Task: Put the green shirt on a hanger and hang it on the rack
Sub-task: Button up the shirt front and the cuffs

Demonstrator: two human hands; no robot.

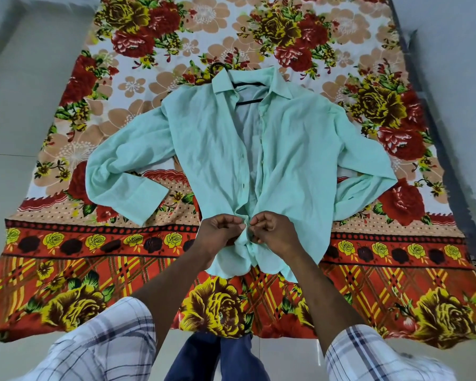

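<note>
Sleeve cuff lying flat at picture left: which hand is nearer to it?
Left. The left hand pinches the green shirt front beside the sleeve cuff, not touching it; the right hand pinches it farther away, beyond the left hand.

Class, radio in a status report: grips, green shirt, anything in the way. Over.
Left grip and right grip pinching placket near hem. Green shirt flat on bedsheet, hanger inside collar. Nothing obstructing; rack unseen.
</note>
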